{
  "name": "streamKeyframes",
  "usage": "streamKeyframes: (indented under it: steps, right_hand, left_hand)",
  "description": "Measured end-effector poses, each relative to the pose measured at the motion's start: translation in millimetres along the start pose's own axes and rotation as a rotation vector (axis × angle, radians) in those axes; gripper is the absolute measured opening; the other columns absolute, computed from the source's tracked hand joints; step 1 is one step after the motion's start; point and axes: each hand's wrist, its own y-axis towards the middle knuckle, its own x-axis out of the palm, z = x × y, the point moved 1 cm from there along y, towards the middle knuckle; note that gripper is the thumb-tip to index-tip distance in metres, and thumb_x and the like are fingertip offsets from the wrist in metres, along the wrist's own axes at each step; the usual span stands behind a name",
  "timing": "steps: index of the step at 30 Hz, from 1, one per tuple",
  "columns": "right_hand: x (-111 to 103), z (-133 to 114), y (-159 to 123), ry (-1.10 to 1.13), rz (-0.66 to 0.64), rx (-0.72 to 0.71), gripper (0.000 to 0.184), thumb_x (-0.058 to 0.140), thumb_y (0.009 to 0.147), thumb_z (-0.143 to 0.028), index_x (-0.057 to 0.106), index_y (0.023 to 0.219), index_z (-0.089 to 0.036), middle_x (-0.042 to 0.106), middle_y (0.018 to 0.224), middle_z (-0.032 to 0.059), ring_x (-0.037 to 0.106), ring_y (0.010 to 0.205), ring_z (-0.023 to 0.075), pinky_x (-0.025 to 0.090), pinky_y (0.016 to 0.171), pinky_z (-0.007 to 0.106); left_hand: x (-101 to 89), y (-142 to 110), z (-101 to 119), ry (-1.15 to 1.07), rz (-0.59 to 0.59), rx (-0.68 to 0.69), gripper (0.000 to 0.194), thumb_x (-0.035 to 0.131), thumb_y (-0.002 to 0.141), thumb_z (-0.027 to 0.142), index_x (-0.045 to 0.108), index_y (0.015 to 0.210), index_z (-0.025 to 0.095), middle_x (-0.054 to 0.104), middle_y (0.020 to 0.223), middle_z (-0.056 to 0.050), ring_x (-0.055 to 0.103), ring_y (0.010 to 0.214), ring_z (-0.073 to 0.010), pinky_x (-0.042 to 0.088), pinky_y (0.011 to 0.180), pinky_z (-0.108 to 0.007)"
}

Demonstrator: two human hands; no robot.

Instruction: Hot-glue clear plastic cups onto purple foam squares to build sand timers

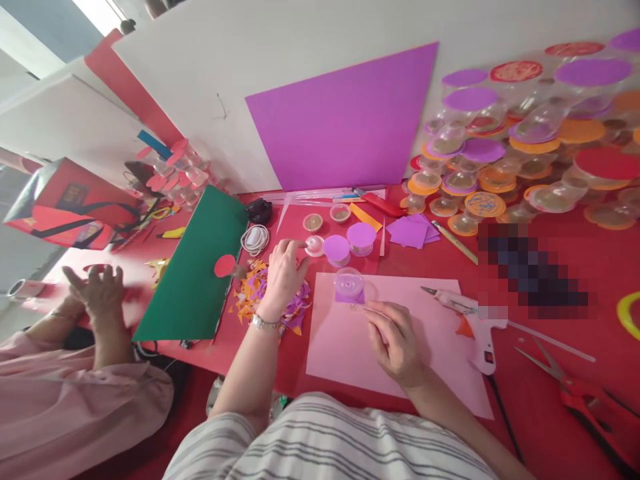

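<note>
My left hand (pixel 284 273) reaches forward over a heap of orange and purple paper scraps (pixel 260 287), its fingertips touching a small clear cup (pixel 315 245); whether it grips the cup is unclear. My right hand (pixel 395 340) rests on a pink paper sheet (pixel 350 347), fingers curled, pinching a thin strip near a purple square. On that square stands an upturned clear cup (pixel 349 283). Cups topped with purple discs (pixel 336 249) (pixel 361 236) stand just beyond.
A white glue gun (pixel 475 327) lies right of the pink sheet, red-handled scissors (pixel 575 387) further right. A green sheet (pixel 200 267) lies left, a large purple sheet (pixel 350 120) leans behind. Many decorated cups (pixel 500 153) pile at right. Another person's hands (pixel 97 290) work at left.
</note>
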Motion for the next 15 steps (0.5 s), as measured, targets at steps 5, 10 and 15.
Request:
streamKeyframes:
  steps: [5, 10, 15]
  right_hand:
    - [0, -1, 0, 0.001, -0.019, -0.011, 0.044, 0.053, 0.090, -0.004, 0.058, 0.129, -0.024, 0.066, 0.105, 0.0095, 0.066, 0.096, 0.0217, 0.060, 0.078, 0.037]
    - [0, -1, -1, 0.020, -0.041, -0.021, 0.042, 0.053, 0.089, -0.002, 0.060, 0.126, -0.020, 0.067, 0.104, 0.0103, 0.066, 0.095, 0.0209, 0.060, 0.078, 0.034]
    - [-1, -3, 2, 0.022, -0.063, -0.021, 0.041, 0.051, 0.090, -0.002, 0.061, 0.124, -0.021, 0.067, 0.102, 0.0095, 0.067, 0.092, 0.0201, 0.060, 0.075, 0.034]
  left_hand:
    - [2.8, 29, -5, 0.078, -0.113, 0.000, 0.035, 0.068, 0.083, 0.016, 0.060, 0.117, 0.017, 0.061, 0.119, -0.014, 0.060, 0.114, -0.0312, 0.049, 0.097, -0.046]
    - [11.2, 44, -4, 0.043, -0.183, 0.035, 0.037, 0.070, 0.081, 0.013, 0.061, 0.117, 0.017, 0.062, 0.121, -0.013, 0.062, 0.113, -0.0305, 0.049, 0.099, -0.045]
    - [12.5, 47, -12, -0.050, -0.158, 0.032, 0.033, 0.068, 0.083, 0.013, 0.061, 0.115, 0.016, 0.065, 0.120, -0.014, 0.064, 0.112, -0.0286, 0.051, 0.098, -0.043]
